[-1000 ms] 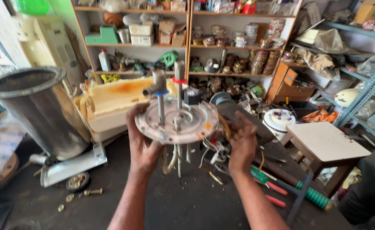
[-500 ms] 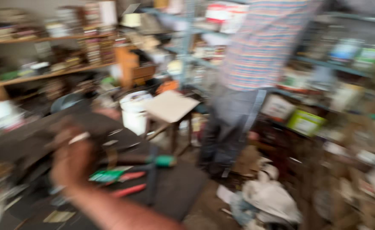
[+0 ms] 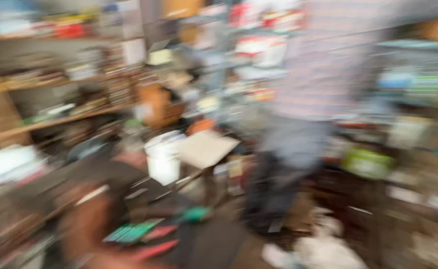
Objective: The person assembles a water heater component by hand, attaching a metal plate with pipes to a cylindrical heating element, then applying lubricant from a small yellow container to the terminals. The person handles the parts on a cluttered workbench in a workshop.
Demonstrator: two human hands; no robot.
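Cluttered repair workshop or parts store, heavily motion-blurred. Wooden shelves [image 3: 54, 119] at 9 to 11 o'clock, crammed with small boxes and parts; metal racking [image 3: 418, 45] at 1 to 3 o'clock, loaded with more packages. White bucket [image 3: 163, 157] near centre, a small stool with a pale square top [image 3: 205, 148] just beside it. Red- and green-handled tools [image 3: 144, 234] on the dark floor at 7 o'clock. Another person in a striped shirt [image 3: 323, 74] stands at 1 o'clock among the racks. Finer detail too blurred to tell.
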